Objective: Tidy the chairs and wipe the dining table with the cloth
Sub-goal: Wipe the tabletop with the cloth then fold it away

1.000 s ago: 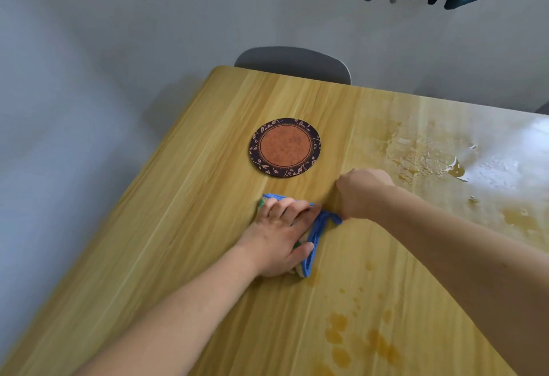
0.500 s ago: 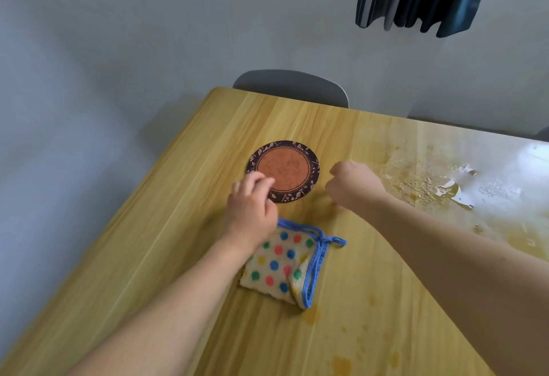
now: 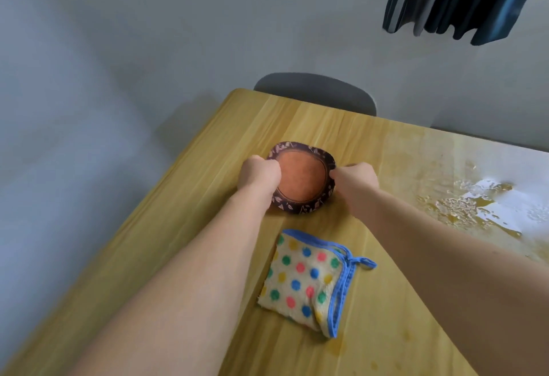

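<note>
A round mat (image 3: 301, 178) is being pinched at its opposite edges by the left hand (image 3: 259, 174) and the right hand (image 3: 355, 176), each grip clamped on the rim, which is being bent upward. The fingertips are being hidden behind the knuckles. The dotted cloth (image 3: 307, 282) is lying folded on the desk (image 3: 184, 250), just nearer than the mat and untouched. A wet spill (image 3: 475, 206) is being blurred by glare at the right. Only the top of a chair (image 3: 318, 93) is being shown beyond the desk's far edge.

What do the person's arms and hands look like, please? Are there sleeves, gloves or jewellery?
Both forearms are bare right to the frame edge: no sleeve shows. The left hand and the right hand wear no gloves. No watch, bracelet or ring is visible on the parts in view. The fingertips are mostly hidden, so the nails cannot be judged.
</note>
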The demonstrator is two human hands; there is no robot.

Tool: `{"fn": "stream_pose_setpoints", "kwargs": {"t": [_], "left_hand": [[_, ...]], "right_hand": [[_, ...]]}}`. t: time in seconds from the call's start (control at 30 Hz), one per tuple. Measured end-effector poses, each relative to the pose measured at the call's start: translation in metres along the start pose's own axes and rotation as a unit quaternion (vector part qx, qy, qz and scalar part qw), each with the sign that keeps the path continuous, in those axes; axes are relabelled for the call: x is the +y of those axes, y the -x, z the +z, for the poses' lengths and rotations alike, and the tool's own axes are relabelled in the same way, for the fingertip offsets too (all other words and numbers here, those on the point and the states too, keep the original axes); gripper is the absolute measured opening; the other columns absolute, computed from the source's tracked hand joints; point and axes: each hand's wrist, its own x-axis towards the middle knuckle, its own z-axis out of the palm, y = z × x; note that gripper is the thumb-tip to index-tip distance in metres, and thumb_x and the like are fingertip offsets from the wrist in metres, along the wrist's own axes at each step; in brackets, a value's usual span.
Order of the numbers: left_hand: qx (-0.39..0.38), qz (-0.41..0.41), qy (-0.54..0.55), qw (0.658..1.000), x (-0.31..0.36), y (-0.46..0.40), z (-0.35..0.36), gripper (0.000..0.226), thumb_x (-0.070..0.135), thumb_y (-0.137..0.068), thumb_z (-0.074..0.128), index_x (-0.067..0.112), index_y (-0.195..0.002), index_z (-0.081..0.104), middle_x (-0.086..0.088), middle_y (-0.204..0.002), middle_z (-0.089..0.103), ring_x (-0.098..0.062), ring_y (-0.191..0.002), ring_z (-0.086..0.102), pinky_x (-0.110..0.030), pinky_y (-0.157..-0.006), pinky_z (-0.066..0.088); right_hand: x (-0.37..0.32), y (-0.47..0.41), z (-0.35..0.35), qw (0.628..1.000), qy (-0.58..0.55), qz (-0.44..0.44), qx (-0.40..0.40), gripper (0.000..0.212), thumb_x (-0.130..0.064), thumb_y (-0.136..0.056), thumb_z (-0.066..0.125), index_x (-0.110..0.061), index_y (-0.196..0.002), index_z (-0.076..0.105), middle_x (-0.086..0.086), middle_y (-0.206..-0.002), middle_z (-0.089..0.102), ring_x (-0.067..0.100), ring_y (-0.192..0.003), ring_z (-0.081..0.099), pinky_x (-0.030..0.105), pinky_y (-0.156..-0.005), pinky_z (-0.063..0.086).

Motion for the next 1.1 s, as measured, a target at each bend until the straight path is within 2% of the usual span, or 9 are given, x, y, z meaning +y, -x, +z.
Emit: {"fn": "stream_pose_setpoints", "kwargs": {"t": [0.17, 0.3, 0.5, 0.63, 0.73, 0.8, 0.9, 0.97, 1.1], "left_hand": [[0.036, -0.023, 0.008, 0.999, -0.036, -0.012, -0.094, 0.019, 0.007, -0.082, 0.055, 0.015, -0.098, 0.062, -0.009, -0.100, 0.065, -0.032, -0.099, 0.062, -0.039, -0.078, 0.051], [0.073, -0.068, 0.005, 0.995, -0.078, 0.000, -0.160, 0.018, 0.004, -0.082, 0.058, 0.021, -0.078, 0.055, -0.007, -0.096, 0.063, -0.031, -0.102, 0.059, -0.045, -0.094, 0.048], [0.079, -0.091, -0.014, 0.993, -0.110, 0.019, -0.179, 0.014, 0.009, -0.085, 0.060, 0.020, -0.078, 0.056, -0.002, -0.078, 0.058, -0.023, -0.066, 0.051, -0.028, -0.059, 0.042], [0.111, -0.114, 0.005, 0.987, -0.121, 0.022, -0.182, 0.009, 0.011, -0.081, 0.051, 0.010, -0.079, 0.060, -0.007, -0.072, 0.055, -0.026, -0.063, 0.046, -0.031, -0.061, 0.038], [0.140, -0.135, -0.015, 0.981, -0.127, 0.027, -0.187, 0.007, 0.010, -0.079, 0.046, 0.008, -0.076, 0.053, -0.007, -0.070, 0.050, -0.026, -0.060, 0.042, -0.029, -0.057, 0.033], [0.161, -0.127, -0.088, 0.975, -0.123, 0.033, -0.187, 0.012, 0.012, -0.081, 0.047, 0.007, -0.090, 0.053, -0.008, -0.083, 0.056, -0.028, -0.071, 0.051, -0.031, -0.061, 0.038], [0.258, -0.017, -0.232, 0.938, -0.111, 0.052, -0.172, 0.042, 0.020, -0.083, 0.053, 0.011, -0.123, 0.042, -0.011, -0.123, 0.048, -0.033, -0.116, 0.045, -0.041, -0.093, 0.037], [0.256, 0.154, -0.244, 0.923, -0.105, 0.074, -0.147, 0.043, 0.017, -0.083, 0.053, 0.013, -0.124, 0.044, -0.009, -0.123, 0.047, -0.029, -0.115, 0.044, -0.040, -0.097, 0.035], [0.002, 0.420, -0.328, 0.846, -0.117, 0.130, -0.065, 0.035, 0.030, -0.087, 0.046, 0.019, -0.121, 0.051, -0.001, -0.124, 0.052, -0.022, -0.115, 0.049, -0.042, -0.100, 0.042]], "right_hand": [[-0.009, 0.046, 0.040, 0.986, 0.080, -0.101, -0.105, 0.016, -0.015, -0.084, 0.057, -0.003, -0.090, 0.067, 0.005, -0.075, 0.061, 0.020, -0.065, 0.054, 0.030, -0.063, 0.048], [-0.015, 0.087, 0.094, 0.949, 0.197, -0.152, -0.194, 0.011, -0.010, -0.082, 0.051, -0.003, -0.079, 0.059, 0.005, -0.070, 0.054, 0.020, -0.061, 0.045, 0.026, -0.054, 0.038], [-0.012, 0.096, 0.118, 0.916, 0.296, -0.185, -0.198, 0.013, -0.001, -0.073, 0.043, -0.012, -0.067, 0.038, 0.002, -0.062, 0.037, 0.019, -0.052, 0.029, 0.021, -0.043, 0.024], [0.001, 0.092, 0.126, 0.894, 0.346, -0.202, -0.201, 0.016, -0.010, -0.081, 0.053, 0.002, -0.085, 0.063, 0.005, -0.069, 0.049, 0.020, -0.059, 0.041, 0.025, -0.050, 0.035], [0.008, 0.096, 0.136, 0.875, 0.366, -0.236, -0.212, 0.026, -0.015, -0.083, 0.056, 0.003, -0.100, 0.064, 0.006, -0.070, 0.054, 0.020, -0.060, 0.044, 0.027, -0.052, 0.038], [0.006, 0.099, 0.135, 0.861, 0.380, -0.265, -0.211, 0.026, -0.018, -0.085, 0.054, 0.001, -0.100, 0.064, 0.004, -0.072, 0.056, 0.020, -0.060, 0.048, 0.027, -0.054, 0.042], [0.006, 0.097, 0.113, 0.823, 0.433, -0.337, -0.146, 0.022, -0.023, -0.092, 0.043, -0.011, -0.095, 0.060, 0.002, -0.086, 0.061, 0.020, -0.072, 0.059, 0.031, -0.063, 0.053], [0.014, 0.086, 0.083, 0.812, 0.435, -0.383, -0.073, 0.023, -0.025, -0.094, 0.038, -0.016, -0.098, 0.059, 0.002, -0.095, 0.059, 0.022, -0.082, 0.058, 0.031, -0.068, 0.050], [0.045, 0.047, 0.012, 0.823, 0.441, -0.355, 0.039, 0.031, -0.027, -0.093, 0.042, -0.016, -0.117, 0.058, 0.009, -0.115, 0.057, 0.034, -0.107, 0.054, 0.040, -0.088, 0.044]]}}
